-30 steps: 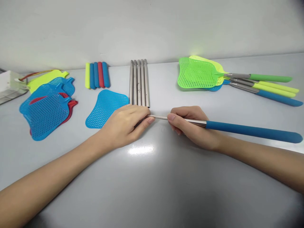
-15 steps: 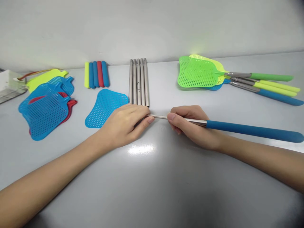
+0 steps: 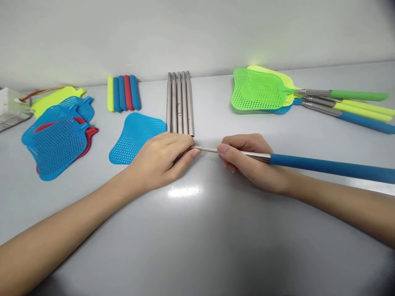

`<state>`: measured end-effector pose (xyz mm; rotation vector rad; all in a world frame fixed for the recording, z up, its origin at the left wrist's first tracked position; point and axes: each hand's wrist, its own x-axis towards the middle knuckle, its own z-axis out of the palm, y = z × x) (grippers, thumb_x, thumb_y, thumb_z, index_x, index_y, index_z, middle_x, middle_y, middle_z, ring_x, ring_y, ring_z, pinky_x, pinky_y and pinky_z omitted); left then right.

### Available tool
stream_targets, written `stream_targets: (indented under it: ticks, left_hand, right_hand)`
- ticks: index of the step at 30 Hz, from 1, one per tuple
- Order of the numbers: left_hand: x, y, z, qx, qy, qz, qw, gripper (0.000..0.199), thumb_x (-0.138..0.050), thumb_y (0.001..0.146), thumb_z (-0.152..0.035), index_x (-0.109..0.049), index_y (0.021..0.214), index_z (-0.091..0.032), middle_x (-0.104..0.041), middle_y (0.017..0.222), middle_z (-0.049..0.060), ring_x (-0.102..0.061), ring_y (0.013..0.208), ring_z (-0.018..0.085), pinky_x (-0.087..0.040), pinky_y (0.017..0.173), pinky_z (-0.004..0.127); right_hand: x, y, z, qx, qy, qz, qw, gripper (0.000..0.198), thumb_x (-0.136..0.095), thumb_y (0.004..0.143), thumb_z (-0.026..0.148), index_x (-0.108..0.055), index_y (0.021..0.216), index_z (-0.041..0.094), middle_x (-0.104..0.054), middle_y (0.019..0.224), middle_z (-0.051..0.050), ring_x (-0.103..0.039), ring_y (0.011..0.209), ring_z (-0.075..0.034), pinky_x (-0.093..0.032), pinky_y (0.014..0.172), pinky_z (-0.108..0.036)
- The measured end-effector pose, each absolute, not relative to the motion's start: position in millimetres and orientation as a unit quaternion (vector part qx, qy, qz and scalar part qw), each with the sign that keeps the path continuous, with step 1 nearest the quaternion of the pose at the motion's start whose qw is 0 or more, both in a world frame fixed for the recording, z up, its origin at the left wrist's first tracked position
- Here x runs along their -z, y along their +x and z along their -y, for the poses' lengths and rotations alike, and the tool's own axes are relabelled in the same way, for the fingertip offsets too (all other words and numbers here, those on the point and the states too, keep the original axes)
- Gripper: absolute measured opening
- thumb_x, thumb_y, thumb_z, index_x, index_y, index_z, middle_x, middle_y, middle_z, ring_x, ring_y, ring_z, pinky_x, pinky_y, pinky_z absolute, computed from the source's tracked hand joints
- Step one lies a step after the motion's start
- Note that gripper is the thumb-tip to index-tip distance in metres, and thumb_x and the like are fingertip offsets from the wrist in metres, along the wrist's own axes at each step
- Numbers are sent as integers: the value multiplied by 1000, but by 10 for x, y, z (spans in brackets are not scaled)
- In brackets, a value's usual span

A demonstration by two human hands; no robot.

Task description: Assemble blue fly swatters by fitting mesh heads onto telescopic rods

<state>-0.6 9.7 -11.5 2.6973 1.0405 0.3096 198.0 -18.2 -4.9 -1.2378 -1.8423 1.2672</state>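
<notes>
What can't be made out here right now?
All in the head view:
Whether the thin rod meets the lone blue mesh head: the left hand covers that spot.
Far end of the nearest blue grip: cut off by the right edge.
Rest of the white box: cut off by the left edge.

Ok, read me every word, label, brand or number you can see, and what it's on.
No readable text anywhere.
Dark marks on the steel tubes: too small to make out.
Blue grip on the metal rod: no lettering visible.
White box: no lettering I can make out.
</notes>
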Motion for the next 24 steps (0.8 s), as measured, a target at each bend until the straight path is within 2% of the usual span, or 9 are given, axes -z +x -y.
stream_targets:
  ticks: [10, 16, 24]
  left_hand:
    - [117, -16, -87, -99, 922, -357, 115, 19, -32, 86, -28, -48, 78, -20, -56, 72, 4, -52, 68, 17, -39, 61, 31]
    - [118, -17, -114, -114, 934, -324, 96, 25, -31, 86, -28, -44, 67, -19, -47, 56, 0, -46, 54, 14, -37, 52, 28]
    - [97, -3, -120, -122, 941, -303, 91, 26, -31, 86, -27, -40, 63, -19, -43, 52, -1, -44, 50, 13, -34, 48, 26]
  right_hand:
    - [36, 1978, 176, -474, -470, 688, 283, 35, -40, 82, 31, -43, 51, 16, -35, 48, 3, -33, 48, -7, -23, 45, -22]
    - [46, 1981, 186, -468, -455, 699, 290, 35, -40, 81, 27, -39, 48, 16, -32, 46, 4, -31, 46, -7, -21, 43, -22]
    - [-21, 1981, 201, -472, -462, 696, 281, 34, -42, 78, 20, -29, 47, 17, -23, 47, 5, -25, 44, -6, -19, 42, -22]
